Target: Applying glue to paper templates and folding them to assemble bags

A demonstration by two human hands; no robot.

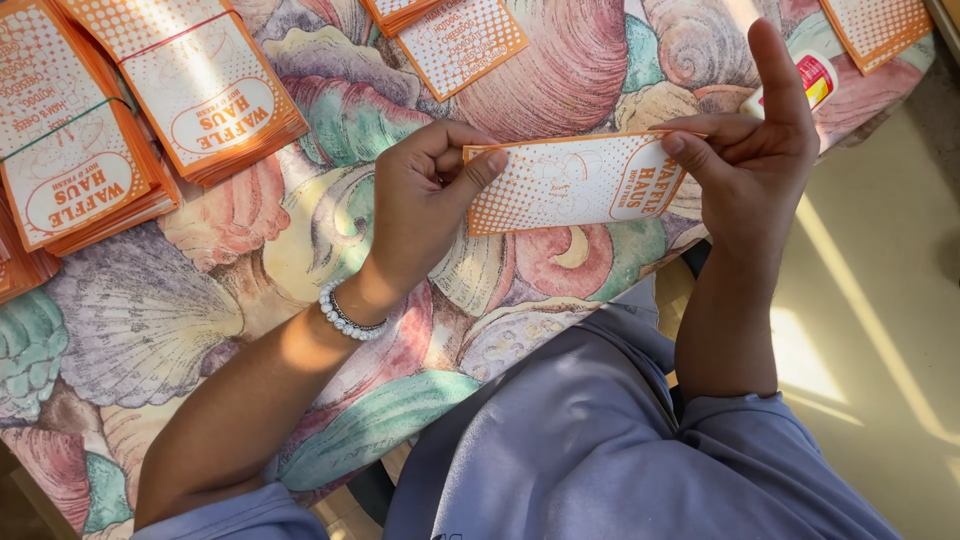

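Above the edge of the table (300,230), both hands hold one orange-and-white paper sleeve (570,185) flat between them, long side running left to right. Left hand (425,205) closed on the sleeve's left end, thumb pressed on top near the upper corner, other fingers curled under. White bead bracelet (348,315) on the left wrist. Right hand (755,150) pinches the sleeve's right end between thumb and bent fingers, index finger sticking straight up, free of the paper. Sleeve has a dotted orange pattern and an oval print at the right end; it's lifted off the cloth, over the table's near edge.

Table covered with a seashell-print cloth (160,310) in pink, green and cream. Far left: stacks of the same sleeves (150,110), fanned and overlapping, some banded with a thin green strip. Top centre: another loose sleeve (462,40) lying on the cloth, overlapping a further one at the frame edge. Top right corner: one more sleeve (878,28), partly cut off. Small white glue bottle (815,80) with red and yellow label lies just behind the right hand, partly hidden by it. Person's grey-blue clothing (600,440) fills the bottom; tan floor (880,330) with sun stripes at right.
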